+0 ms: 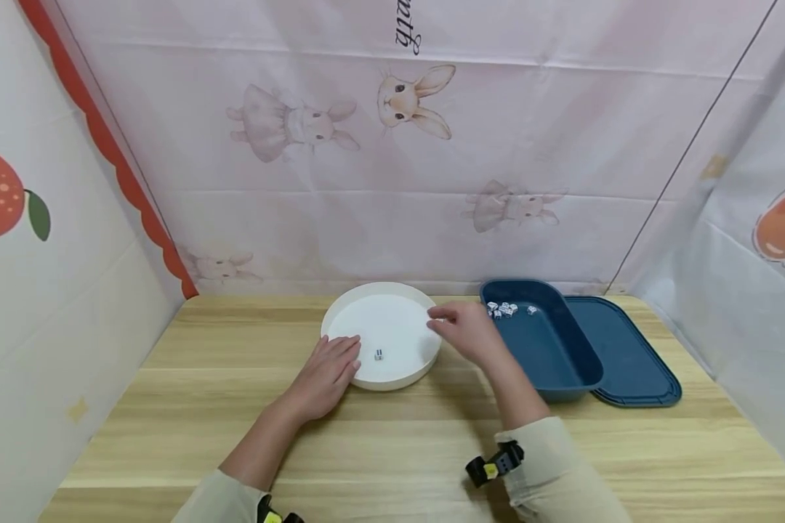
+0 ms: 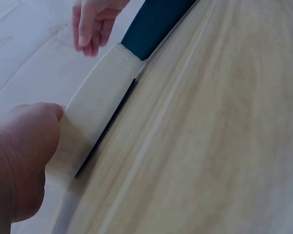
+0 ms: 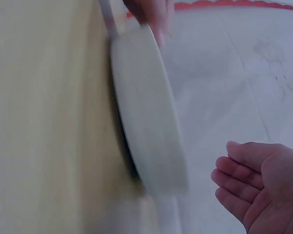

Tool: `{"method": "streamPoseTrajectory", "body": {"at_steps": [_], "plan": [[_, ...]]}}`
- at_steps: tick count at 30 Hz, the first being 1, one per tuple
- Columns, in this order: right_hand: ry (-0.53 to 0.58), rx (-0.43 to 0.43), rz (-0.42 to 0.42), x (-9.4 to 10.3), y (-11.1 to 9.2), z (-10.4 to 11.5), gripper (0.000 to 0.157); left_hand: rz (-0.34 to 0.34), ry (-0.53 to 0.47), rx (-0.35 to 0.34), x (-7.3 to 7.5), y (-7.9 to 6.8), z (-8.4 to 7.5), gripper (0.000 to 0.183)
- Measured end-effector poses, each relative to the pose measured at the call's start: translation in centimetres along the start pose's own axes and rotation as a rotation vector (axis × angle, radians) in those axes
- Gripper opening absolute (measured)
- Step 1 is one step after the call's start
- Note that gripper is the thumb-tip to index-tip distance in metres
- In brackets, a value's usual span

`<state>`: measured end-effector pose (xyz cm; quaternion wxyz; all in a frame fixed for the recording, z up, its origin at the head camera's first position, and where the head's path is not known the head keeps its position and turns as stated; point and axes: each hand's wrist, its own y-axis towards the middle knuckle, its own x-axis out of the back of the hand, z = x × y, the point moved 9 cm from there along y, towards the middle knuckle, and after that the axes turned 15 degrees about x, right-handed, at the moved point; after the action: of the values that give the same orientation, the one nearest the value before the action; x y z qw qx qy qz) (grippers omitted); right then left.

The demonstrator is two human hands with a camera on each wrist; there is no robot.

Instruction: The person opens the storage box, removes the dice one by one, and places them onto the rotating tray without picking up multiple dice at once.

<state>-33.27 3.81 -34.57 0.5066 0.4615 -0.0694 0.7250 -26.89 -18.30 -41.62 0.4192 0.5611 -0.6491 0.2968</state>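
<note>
A round white tray [image 1: 392, 312] with a low rim stands on the wooden table, and one white die [image 1: 379, 354] with dark pips lies in it. My left hand [image 1: 327, 372] rests on the tray's near left rim, its fingers reaching over the edge. Above the tray's right rim hovers my right hand [image 1: 461, 328], fingers loosely bent, and the right wrist view shows nothing in its palm. Beside it on the right is a dark blue bin [image 1: 549, 356], where several white dice [image 1: 505, 309] lie near the far left end.
A flat blue lid [image 1: 634, 356] lies on the table [image 1: 235, 407], partly under the bin's right side. Behind the table hangs a pink curtain with rabbit prints [image 1: 366, 218]. White printed sheets [image 1: 759, 290] close off both sides.
</note>
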Motion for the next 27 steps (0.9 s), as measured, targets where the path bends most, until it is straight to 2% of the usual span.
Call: {"method": "streamPoseTrajectory", "body": {"at_steps": [2, 6, 12, 18, 24, 27], "plan": [[-0.032, -0.004, -0.018, 1.9, 0.1, -0.8, 0.027, -0.006, -0.001, 0.0, 0.1, 0.0, 0.0, 0.048], [-0.082, -0.08, -0.007, 4.9, 0.1, -3.4, 0.029, -0.007, -0.008, 0.003, 0.2, 0.1, -0.1, 0.048], [-0.113, -0.172, 0.034, 7.4, -0.4, -7.6, 0.032, -0.001, -0.022, 0.006, 0.3, 0.0, -0.1, 0.048], [-0.108, -0.223, 0.047, 7.6, -0.8, -10.4, 0.032, -0.017, -0.025, 0.005, 0.2, 0.1, 0.2, 0.049], [-0.17, -0.254, 0.156, 5.8, -1.0, -12.9, 0.03, -0.019, -0.03, 0.011, 0.1, 0.0, 0.3, 0.049], [-0.19, -0.266, 0.179, 5.3, -0.7, -13.7, 0.028, -0.018, -0.03, 0.014, 0.2, 0.0, 0.3, 0.049]]}}
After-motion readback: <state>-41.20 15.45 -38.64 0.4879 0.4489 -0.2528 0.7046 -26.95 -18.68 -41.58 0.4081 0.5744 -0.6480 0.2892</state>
